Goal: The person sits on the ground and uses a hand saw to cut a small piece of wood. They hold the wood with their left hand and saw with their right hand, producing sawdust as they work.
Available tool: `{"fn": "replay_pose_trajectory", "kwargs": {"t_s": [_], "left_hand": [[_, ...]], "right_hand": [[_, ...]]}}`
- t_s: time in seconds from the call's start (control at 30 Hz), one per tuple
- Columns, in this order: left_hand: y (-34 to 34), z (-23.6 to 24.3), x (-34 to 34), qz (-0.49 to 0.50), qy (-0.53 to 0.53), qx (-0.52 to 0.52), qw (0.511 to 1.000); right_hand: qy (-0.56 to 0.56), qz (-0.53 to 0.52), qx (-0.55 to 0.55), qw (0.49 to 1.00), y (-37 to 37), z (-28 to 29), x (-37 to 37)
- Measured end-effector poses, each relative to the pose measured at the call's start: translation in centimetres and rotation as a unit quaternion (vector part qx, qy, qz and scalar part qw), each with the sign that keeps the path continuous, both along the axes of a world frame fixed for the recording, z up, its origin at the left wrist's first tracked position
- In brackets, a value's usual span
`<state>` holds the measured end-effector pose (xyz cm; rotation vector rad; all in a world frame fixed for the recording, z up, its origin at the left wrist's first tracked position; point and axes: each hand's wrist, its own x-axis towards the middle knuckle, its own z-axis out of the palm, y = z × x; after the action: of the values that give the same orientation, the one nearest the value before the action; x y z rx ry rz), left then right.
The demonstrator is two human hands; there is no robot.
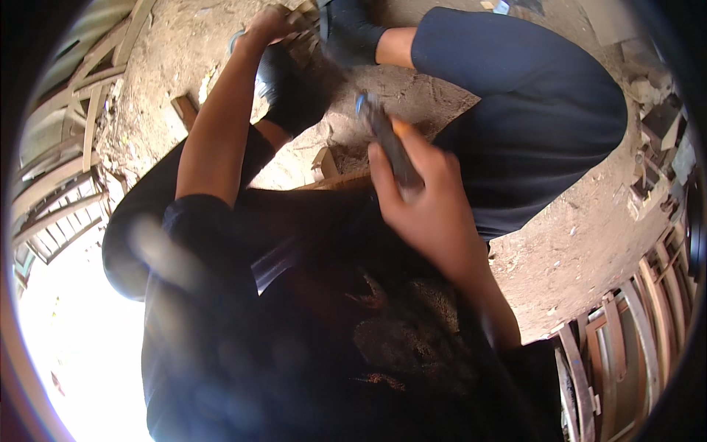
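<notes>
My left hand [271, 25] reaches far forward, to the top of the view beside my feet. Its fingers are closed at a small light-brown piece of wood [303, 18]; the grip is partly hidden and blurred. In front of my body, my right hand [431, 195] is wrapped round a dark-handled tool [395, 147]. The tool points up and to the left, with a spot of blue near its far end. Motion smears that end, so its exact kind does not show. Dark shoes [283, 77] flank the wood.
I sit low over bare, dusty ground [567, 258] with my legs bent outward. A wood offcut [324, 163] lies between my legs, another [184, 110] beyond my left forearm. Curved wooden pieces [648, 324] stand at the lower right. Slatted wooden frames [59, 214] line the left.
</notes>
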<state>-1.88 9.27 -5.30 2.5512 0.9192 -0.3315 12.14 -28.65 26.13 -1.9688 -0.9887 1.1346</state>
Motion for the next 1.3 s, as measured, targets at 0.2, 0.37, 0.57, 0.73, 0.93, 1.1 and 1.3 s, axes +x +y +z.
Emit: {"fn": "replay_pose_trajectory", "kwargs": {"t_s": [0.2, 0.37, 0.57, 0.73, 0.93, 1.1, 1.3], "left_hand": [[1.2, -2.6, -2.1, 0.080, 0.004, -0.052, 0.995], [-1.5, -2.1, 1.2, 0.107, -0.006, -0.065, 0.992], [-0.3, -1.7, -0.2, 0.081, 0.032, -0.019, 0.996], [-2.1, -1.3, 0.4, 0.119, 0.024, -0.019, 0.992], [-0.5, -1.7, 0.7, 0.106, 0.085, 0.003, 0.991], [0.3, -4.2, -0.1, 0.050, 0.092, 0.023, 0.994], [-0.5, -7.4, -2.6, 0.105, -0.036, 0.082, 0.990]], "right_hand": [[0.070, -0.042, -0.016, 0.997, -4.0, 1.6, -0.5], [0.044, 0.021, -0.029, 0.998, -0.1, -0.9, -0.1], [0.028, -0.019, 0.033, 0.999, -3.2, 0.6, -1.7], [0.042, 0.008, -0.017, 0.999, 0.4, -2.2, -0.9], [-0.007, 0.005, 0.000, 1.000, -3.0, -0.7, -1.6], [0.020, 0.001, 0.025, 0.999, -2.3, -2.4, -1.0], [0.022, 0.006, 0.028, 0.999, -1.8, -2.0, -2.3]]}}
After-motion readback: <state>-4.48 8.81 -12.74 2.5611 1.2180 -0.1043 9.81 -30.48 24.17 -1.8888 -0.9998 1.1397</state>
